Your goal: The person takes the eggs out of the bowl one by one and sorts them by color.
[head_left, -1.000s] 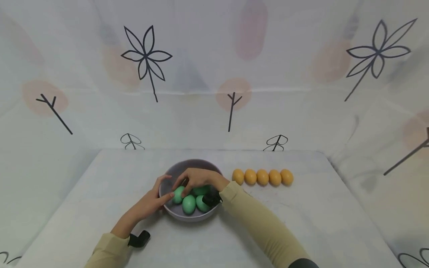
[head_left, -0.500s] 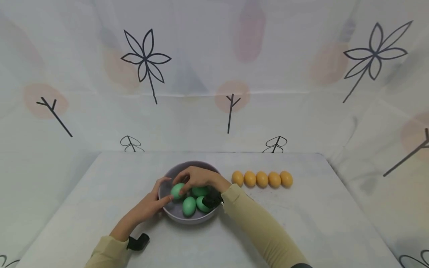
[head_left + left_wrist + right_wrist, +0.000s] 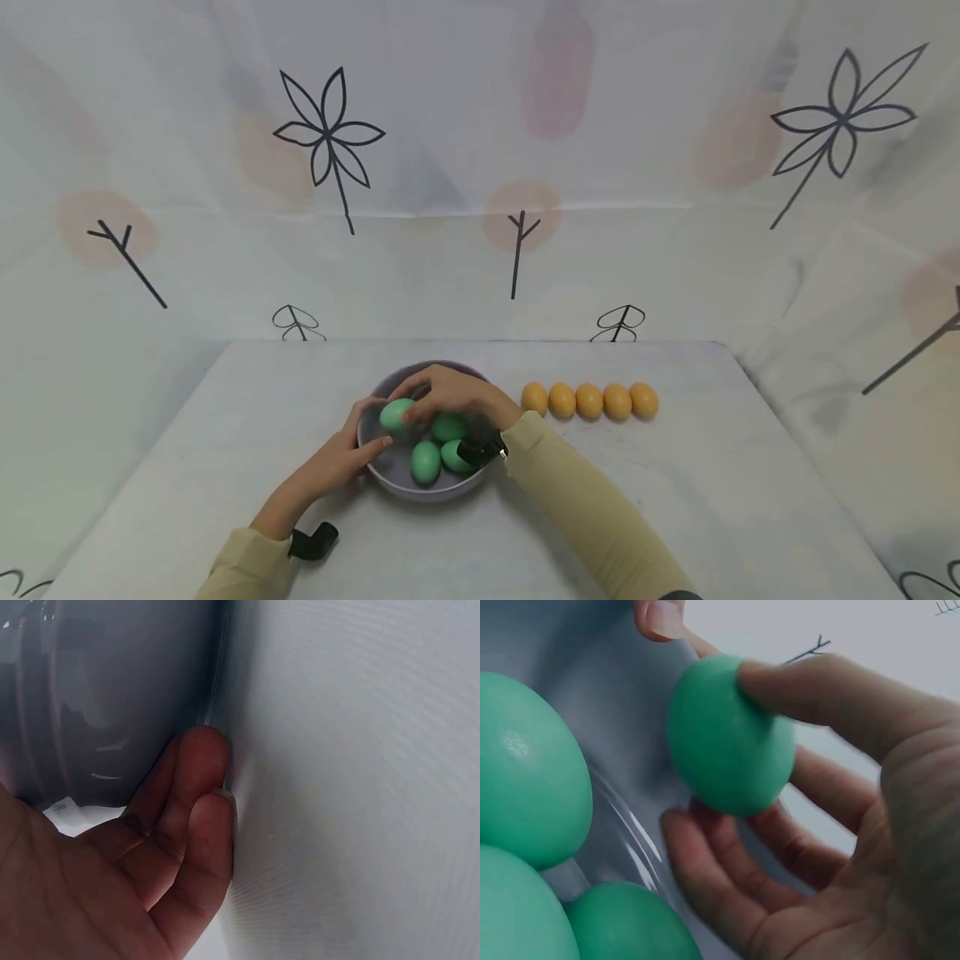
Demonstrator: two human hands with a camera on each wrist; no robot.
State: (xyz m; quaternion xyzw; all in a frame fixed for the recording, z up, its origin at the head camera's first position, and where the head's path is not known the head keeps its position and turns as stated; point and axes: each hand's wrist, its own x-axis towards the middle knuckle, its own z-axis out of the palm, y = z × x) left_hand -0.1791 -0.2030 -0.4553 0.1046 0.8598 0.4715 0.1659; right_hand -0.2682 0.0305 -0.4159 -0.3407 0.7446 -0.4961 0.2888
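While right grip (image 3: 454,390) pinches, green egg (image 3: 724,742), between fingertips (image 3: 681,831)

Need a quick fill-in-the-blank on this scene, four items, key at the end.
1. The right hand pinches an egg coloured ____.
2. Besides that one, ____ more eggs show inside the bowl.
3. In the head view, the yellow eggs lie to the bowl's ____.
4. Those yellow eggs number ____.

Missing words: green; three; right; five.
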